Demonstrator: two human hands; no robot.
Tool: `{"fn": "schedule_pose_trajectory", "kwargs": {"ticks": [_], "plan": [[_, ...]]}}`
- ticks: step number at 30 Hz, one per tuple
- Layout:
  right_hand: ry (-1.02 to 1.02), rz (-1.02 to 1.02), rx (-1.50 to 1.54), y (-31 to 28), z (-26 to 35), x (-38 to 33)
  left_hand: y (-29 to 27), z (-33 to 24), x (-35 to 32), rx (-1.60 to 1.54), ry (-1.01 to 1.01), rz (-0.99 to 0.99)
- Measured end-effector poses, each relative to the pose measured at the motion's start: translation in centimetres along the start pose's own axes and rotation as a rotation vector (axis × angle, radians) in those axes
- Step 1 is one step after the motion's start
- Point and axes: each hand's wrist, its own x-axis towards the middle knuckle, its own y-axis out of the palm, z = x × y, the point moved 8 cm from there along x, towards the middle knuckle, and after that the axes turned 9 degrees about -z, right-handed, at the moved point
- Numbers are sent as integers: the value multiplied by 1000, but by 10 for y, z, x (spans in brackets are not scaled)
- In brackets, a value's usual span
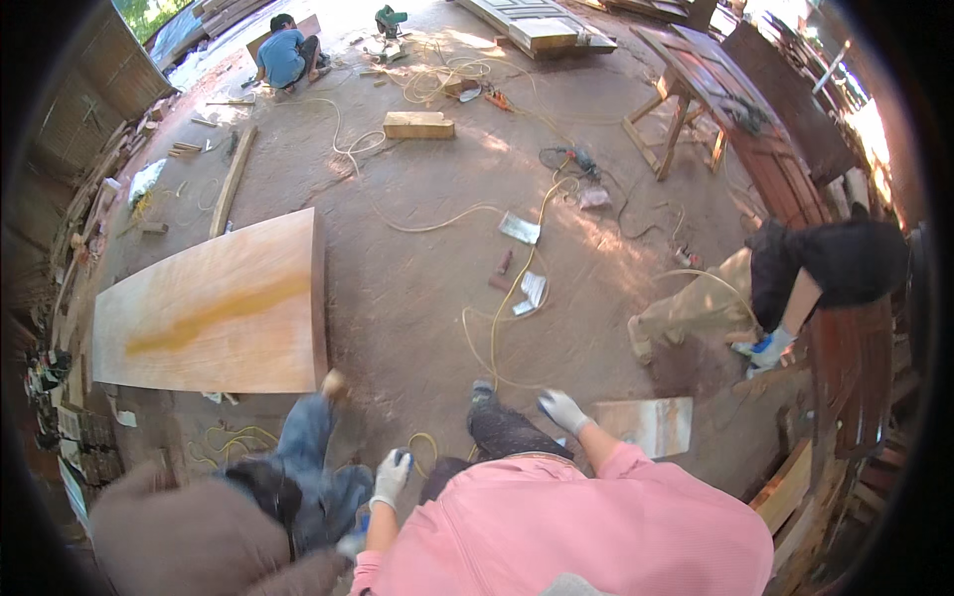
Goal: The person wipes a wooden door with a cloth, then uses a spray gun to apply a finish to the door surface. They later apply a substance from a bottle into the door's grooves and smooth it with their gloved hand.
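My left hand [392, 477], in a pale work glove with dark fingertips, hangs beside my left thigh with nothing seen in it. A yellow cable loop [424, 449] lies on the floor close to it. In front of my right leg, my right hand [563, 409] wears a similar glove; its fingers are loosely stretched and hold nothing visible. Nearest that hand is a flat board [656, 425] with a pale, streaked surface. To the left, a large thick wooden slab [224, 316] bears a yellow-brown streak across its top.
A co-worker in brown [189, 521] stands close on my left. On the right, another person [795, 268] bends beside dark red door panels [855, 377]. Ahead lie cables, a power tool [581, 161] and a wooden block [418, 125]. A third person [286, 58] squats far off.
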Motion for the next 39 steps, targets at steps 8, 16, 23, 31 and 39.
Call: {"fn": "schedule_pose_trajectory", "kwargs": {"ticks": [8,16,23,31,39], "plan": [[215,-312,730,-251,103,341,-93,1,170,-85,-129,-18],[783,-531,879,-136,-80,362,-177,31,456,564,-163,206],[951,171,319,9,-26,308,-265,-237,779,5,170,-110],[747,146,119,-34,-41,484,-89,-569,929,-143,205,160],[1051,-241,394,-280,-208,719,83,-661,1076,-214,30,482]]}}
